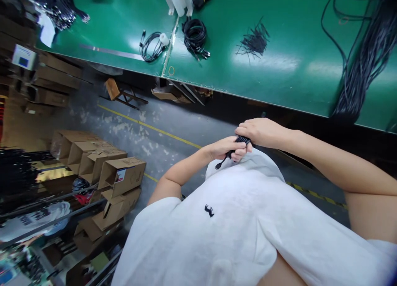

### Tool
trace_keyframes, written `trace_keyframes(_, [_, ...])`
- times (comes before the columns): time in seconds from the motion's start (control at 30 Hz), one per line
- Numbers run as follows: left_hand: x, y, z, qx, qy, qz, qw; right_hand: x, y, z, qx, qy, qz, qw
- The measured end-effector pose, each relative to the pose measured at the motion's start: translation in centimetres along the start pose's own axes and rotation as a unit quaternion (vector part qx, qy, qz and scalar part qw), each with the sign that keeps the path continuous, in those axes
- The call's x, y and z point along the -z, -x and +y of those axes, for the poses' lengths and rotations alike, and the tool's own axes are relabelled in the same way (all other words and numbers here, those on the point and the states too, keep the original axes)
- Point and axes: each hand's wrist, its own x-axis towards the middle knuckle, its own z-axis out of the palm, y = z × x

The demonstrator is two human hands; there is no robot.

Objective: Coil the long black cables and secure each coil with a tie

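A coiled black cable (243, 140) is held close in front of my white shirt, over the gap before the table edge. My left hand (228, 148) wraps around the coil from the left, fingers closed. A flat cable plug (218, 166) sticks out below that hand. From the right, my right hand (260, 130) closes over the top of the same coil, its fingers curled down onto the strands. Part of the coil is hidden by the fingers.
The green table (217, 77) bears a coiled cable (194, 34), a thinner cable loop (151, 48), a pile of short black ties (256, 39) and a thick bundle of long cables (364, 75). Cardboard boxes (124, 176) and a wooden stool (112, 88) stand on the floor.
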Motion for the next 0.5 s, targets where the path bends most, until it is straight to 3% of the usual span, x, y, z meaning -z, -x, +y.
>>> trace_keyframes(0.13, [0.1, 0.7, 0.8, -0.041, 0.014, 0.059, 0.997, -0.5, -0.5, 0.9, -0.078, -0.093, 0.033, 0.992])
trace_keyframes(0.27, [1.0, 2.0, 0.8, -0.046, -0.003, 0.056, 0.997, -1.4, -1.4, 0.7, -0.139, -0.169, 0.027, 0.976])
trace_keyframes(0.37, [1.9, 2.9, 0.4, -0.027, -0.021, 0.03, 0.999, -1.8, -1.7, -0.1, -0.144, -0.182, 0.026, 0.972])
trace_keyframes(0.5, [2.6, 3.1, 0.2, -0.029, 0.004, 0.056, 0.998, -2.2, -1.3, 0.0, -0.147, -0.271, 0.045, 0.95])
